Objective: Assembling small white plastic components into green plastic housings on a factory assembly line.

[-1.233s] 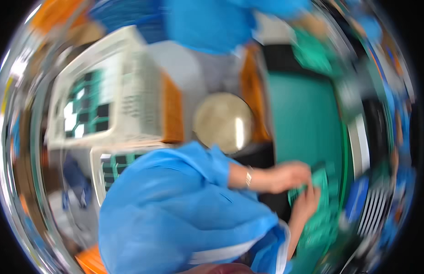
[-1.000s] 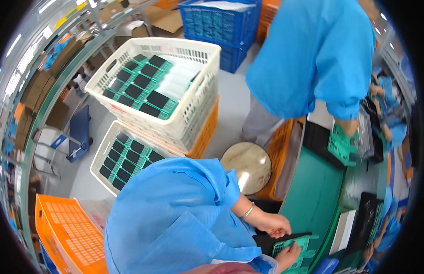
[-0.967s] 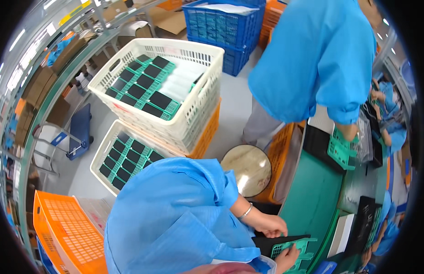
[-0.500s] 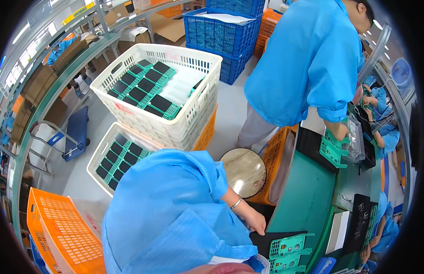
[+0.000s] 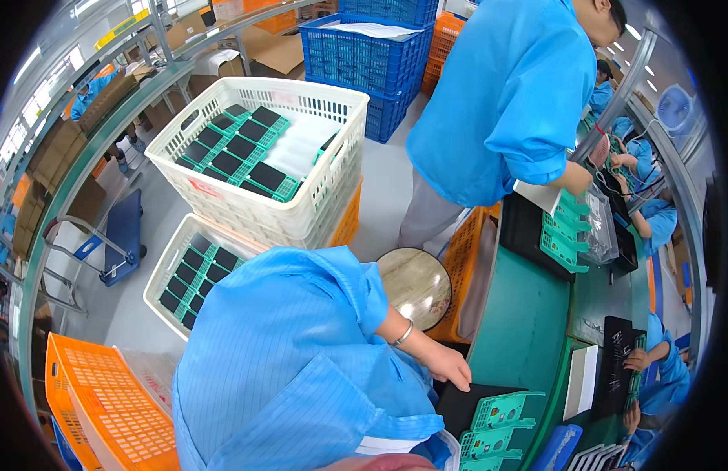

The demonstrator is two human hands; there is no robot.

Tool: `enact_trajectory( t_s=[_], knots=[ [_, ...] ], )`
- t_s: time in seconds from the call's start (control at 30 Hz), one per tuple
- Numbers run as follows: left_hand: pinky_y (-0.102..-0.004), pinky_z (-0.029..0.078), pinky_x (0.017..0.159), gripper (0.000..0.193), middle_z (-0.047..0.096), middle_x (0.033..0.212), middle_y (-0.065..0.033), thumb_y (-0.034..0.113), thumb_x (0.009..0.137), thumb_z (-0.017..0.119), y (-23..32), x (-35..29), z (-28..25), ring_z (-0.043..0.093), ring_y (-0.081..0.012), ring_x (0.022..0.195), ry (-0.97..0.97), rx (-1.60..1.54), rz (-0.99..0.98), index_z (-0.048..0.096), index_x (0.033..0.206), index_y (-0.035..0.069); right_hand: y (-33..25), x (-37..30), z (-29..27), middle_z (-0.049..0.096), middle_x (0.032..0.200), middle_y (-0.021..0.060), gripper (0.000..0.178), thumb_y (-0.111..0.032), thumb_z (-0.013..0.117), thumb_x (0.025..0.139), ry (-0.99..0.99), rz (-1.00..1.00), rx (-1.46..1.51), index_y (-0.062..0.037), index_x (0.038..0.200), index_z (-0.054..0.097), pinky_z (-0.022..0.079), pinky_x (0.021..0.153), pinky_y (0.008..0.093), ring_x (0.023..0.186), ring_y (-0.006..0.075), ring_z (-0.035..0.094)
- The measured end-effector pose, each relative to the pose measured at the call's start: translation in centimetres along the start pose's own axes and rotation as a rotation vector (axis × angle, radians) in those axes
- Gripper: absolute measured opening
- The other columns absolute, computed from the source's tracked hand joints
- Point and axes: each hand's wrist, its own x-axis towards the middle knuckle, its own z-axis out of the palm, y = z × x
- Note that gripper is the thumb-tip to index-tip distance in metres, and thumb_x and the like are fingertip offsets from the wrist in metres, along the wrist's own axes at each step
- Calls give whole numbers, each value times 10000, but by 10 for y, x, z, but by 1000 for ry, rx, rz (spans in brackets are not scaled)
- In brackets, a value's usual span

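My left hand [image 5: 448,366], with a bangle at the wrist, reaches down from a blue sleeve [image 5: 301,322]. Its fingers are closed at the edge of a black sheet [image 5: 456,408] that lies at the green bench; the fingertips are partly hidden. On this sheet, just beyond the hand, rest green plastic frames [image 5: 497,410] with cut-out grids and prongs pointing away from me. The lower picture edge cuts off the nearest frame. My right hand does not show.
A co-worker in blue [image 5: 489,102] handles similar green frames [image 5: 564,235] farther up the bench [image 5: 517,314]. White crates [image 5: 246,216] of green frames with black pads stand at the left, an orange crate [image 5: 116,400] nearer. A round stool [image 5: 415,289] stands beside the bench.
My left hand has slid a little to the right along the edge of the black sheet. The co-worker's hand has moved up off the green frames. The whole view has shifted slightly.
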Motion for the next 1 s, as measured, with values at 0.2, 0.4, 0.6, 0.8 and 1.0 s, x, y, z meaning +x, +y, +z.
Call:
enact_trajectory(
  t_s=[0.2, 0.4, 0.6, 0.8, 1.0],
  knots=[
    [-229, 129, 363, 437, 189, 461, 71, 537, 892, 451, 12, 15, 39, 159, -50, 366, -270, -392, -54, 302, 667, 193, 1, -36, -26, 600, 1042, 195, 352, -151, 559, 830, 84, 30, -142, -17, 1156, 570, 456, 831, 358, 925, 278, 579],
    [-236, 112, 353, 497, 176, 475, 69, 629, 873, 350, 22, 85, 117, 152, -64, 363, -325, -506, -51, 290, 663, 183, -7, -76, -55, 608, 1027, 189, 358, -176, 563, 836, 167, 66, -290, -24, 1160, 569, 459, 823, 354, 905, 277, 584],
    [-274, 217, 357, 600, 257, 481, 29, 642, 863, 322, 56, 139, 208, 238, -99, 377, -447, -213, -55, 370, 613, 99, -17, -97, -72, 617, 1012, 182, 365, -202, 567, 842, 259, 69, -410, -32, 1164, 568, 462, 816, 350, 885, 277, 588],
    [-228, 267, 337, 345, 418, 516, 44, 510, 868, 503, 53, 100, 214, 334, -61, 367, -523, -71, 40, 609, 985, 203, -24, -103, -74, 625, 997, 176, 372, -227, 570, 847, 353, 59, -512, -39, 1168, 567, 465, 809, 346, 865, 276, 593],
    [-290, 270, 372, 400, 402, 567, -8, 430, 897, 383, 18, 102, 160, 323, -107, 425, -382, -67, -3, 523, 943, 58, -33, -106, -79, 633, 982, 169, 380, -252, 574, 853, 445, 42, -608, -47, 1172, 566, 468, 802, 342, 846, 275, 597]
  ],
)
